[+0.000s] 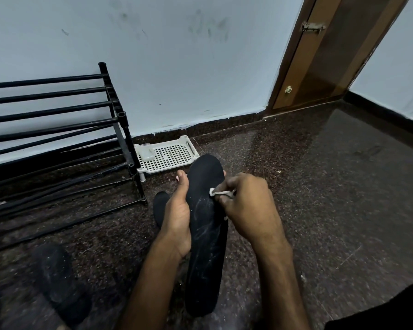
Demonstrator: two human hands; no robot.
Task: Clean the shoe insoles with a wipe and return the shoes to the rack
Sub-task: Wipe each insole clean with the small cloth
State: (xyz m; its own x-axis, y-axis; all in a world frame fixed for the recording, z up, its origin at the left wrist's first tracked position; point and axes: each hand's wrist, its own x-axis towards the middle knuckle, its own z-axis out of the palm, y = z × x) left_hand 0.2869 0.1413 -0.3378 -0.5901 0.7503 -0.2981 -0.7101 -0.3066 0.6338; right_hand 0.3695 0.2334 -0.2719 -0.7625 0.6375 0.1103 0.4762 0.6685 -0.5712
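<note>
Now grips black insole (206, 236) in curled left hand (177, 217), pinches rolled white wipe (221, 193) against it with right hand (246, 206)

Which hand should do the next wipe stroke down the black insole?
Right. The right hand pinches the wipe against the black insole; the left hand grips its edge, steadying it.

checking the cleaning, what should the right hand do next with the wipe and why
Probably drag the wipe down the insole: the right hand pinches it against the upper part, pale streaks show lower down, and the left hand steadies the insole.
</note>
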